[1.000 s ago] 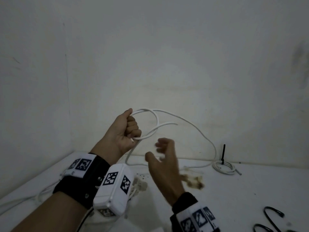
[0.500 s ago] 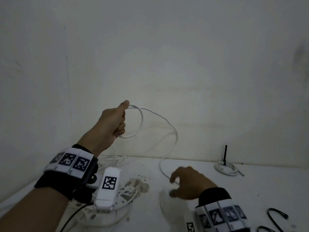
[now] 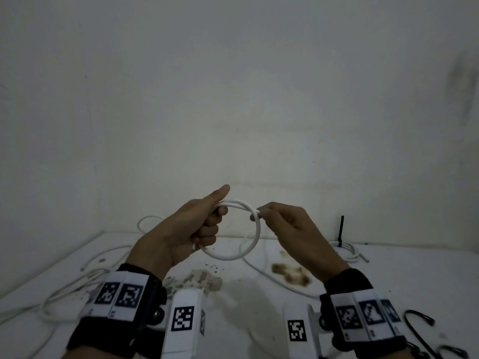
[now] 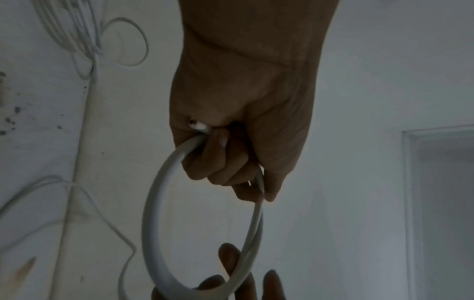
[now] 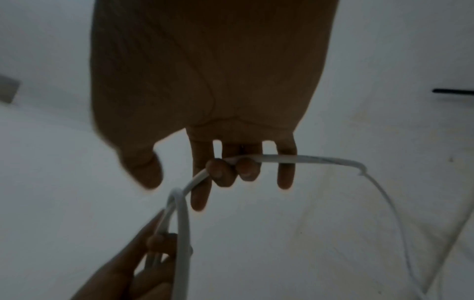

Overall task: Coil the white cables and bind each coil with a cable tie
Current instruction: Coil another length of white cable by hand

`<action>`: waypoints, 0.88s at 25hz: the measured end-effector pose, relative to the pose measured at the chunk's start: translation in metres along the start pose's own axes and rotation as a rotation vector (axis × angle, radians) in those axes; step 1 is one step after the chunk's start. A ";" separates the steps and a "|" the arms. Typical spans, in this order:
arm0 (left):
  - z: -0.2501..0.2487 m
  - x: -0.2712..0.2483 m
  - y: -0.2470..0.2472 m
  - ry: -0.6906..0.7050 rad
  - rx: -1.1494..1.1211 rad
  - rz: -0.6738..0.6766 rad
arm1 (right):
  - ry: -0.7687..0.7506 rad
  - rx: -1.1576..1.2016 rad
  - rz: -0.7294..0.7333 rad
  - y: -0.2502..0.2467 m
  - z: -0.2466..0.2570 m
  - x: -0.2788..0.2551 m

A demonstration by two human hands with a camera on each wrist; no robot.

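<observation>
- The left hand (image 3: pixel 186 229) was fisted round one side of the white cable coil (image 3: pixel 255 237), thumb stuck up, with the cable's cut end (image 4: pixel 198 126) poking out by the little finger. So, a full grip, fingers curled tight.
- The right hand (image 3: pixel 290 229) was only partly closed: the cable was caught under two curled fingertips (image 5: pixel 221 172) at the coil's opposite side, the other fingers left fairly straight.
- The coil was held up in the air between both hands, above the middle of the bench (image 3: pixel 388 286), well clear of the surface. Roughly two turns could be counted.
- The ring was stood nearly upright, its open face turned toward the camera, so its axis ran front to back and its width ran from hand to hand.
- The loose tail (image 3: pixel 272 278) was left trailing from the right hand down onto the bench, toward the right.
- Step-wise it looked like mid-coiling, tying not reached yet. Next, the slack would probably need to be drawn up and laid as another turn into the left grip, kept the same size.
- A bound coil with a black tie (image 3: pixel 342 229) was parked at the back edge on the right, black ties (image 3: pixel 420 320) at the front right corner, more loose cables (image 3: pixel 103 255) toward the left edge.
</observation>
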State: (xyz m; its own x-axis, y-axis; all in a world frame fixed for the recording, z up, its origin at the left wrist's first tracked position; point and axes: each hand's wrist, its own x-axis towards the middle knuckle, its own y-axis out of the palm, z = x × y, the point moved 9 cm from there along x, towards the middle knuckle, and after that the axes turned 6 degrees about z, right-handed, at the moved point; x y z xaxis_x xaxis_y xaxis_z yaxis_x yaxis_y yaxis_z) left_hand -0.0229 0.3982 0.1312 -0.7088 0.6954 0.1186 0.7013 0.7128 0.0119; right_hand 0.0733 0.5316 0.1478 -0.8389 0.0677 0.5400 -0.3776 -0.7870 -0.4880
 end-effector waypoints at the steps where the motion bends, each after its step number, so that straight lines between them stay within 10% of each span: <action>1: 0.001 0.001 0.001 0.010 -0.022 0.002 | 0.018 0.060 0.014 -0.002 0.001 -0.002; 8: 0.015 0.008 0.019 0.074 -0.177 0.096 | 0.101 0.216 -0.298 -0.031 -0.022 -0.004; 22: 0.021 0.005 0.021 -0.008 -0.460 0.095 | 0.284 0.502 -0.355 -0.022 -0.039 -0.006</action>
State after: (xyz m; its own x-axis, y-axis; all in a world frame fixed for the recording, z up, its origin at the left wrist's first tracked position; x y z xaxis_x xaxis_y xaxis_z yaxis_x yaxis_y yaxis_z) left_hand -0.0134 0.4188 0.1110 -0.6393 0.7573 0.1331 0.7228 0.5328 0.4402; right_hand 0.0715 0.5725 0.1286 -0.7938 0.4797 0.3740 -0.4794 -0.8718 0.1006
